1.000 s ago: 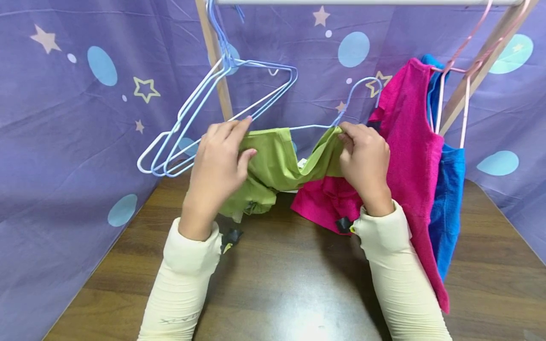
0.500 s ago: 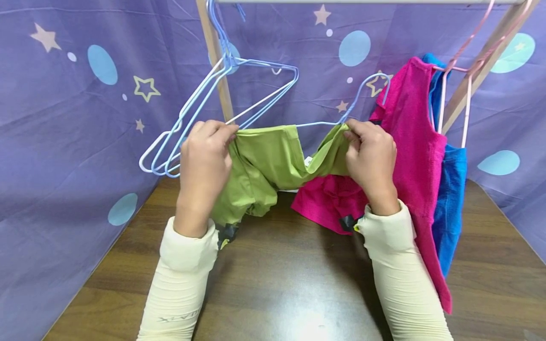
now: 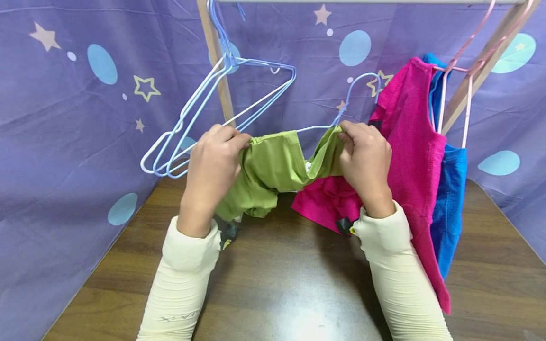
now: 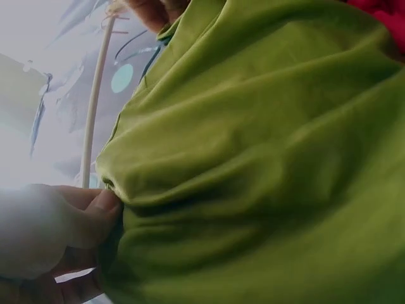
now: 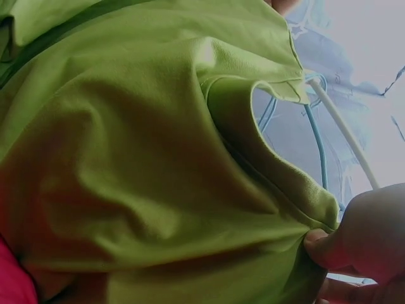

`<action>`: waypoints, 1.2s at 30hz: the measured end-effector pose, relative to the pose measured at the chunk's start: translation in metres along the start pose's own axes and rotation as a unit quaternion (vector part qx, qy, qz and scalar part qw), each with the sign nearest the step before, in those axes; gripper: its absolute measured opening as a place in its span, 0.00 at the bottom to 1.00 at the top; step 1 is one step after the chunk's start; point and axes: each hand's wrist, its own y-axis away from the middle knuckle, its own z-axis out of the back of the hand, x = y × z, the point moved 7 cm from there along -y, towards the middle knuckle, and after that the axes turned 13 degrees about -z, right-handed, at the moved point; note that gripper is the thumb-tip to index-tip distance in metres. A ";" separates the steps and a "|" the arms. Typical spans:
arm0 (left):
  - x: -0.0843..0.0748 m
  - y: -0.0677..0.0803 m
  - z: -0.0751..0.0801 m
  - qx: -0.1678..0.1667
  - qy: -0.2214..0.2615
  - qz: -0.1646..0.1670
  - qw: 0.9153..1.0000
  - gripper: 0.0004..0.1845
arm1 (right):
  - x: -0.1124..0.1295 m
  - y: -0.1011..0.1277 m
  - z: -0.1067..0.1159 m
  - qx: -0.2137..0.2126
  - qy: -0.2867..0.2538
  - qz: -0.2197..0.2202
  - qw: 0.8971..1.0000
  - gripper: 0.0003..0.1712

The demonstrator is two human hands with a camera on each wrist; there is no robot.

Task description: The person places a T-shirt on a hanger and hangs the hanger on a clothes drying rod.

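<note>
Fingers of my left hand (image 3: 212, 163) pinch the left shoulder of the crumpled olive-green fabric shirt (image 3: 273, 166), which sags between my two hands above the dark wooden table (image 3: 277, 284). Threaded through it is a light-blue wire hanger (image 3: 341, 111), its hook rising just beside my right hand (image 3: 366, 161), whose curled fingers grip the shirt's right shoulder in front of the hanging magenta knit top (image 3: 415, 156).

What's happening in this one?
A person is working a green shirt onto a blue hanger above a wooden table. The left hand grips one shoulder of the shirt, and the right hand pinches the other by the hanger's neck. Spare hangers hang on the rack, along with a pink top and a blue one.
</note>
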 end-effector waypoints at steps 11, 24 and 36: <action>-0.010 -0.003 -0.014 0.010 -0.007 -0.003 1.000 0.11 | 0.014 0.007 -0.007 0.011 0.002 0.028 1.000 0.07; -0.019 -0.005 -0.028 0.042 0.022 0.013 0.999 0.08 | 0.026 0.018 -0.016 0.029 -0.002 0.050 0.998 0.09; -0.018 -0.004 -0.030 0.031 0.025 0.044 0.998 0.05 | 0.037 0.024 -0.025 0.041 -0.044 0.095 0.994 0.11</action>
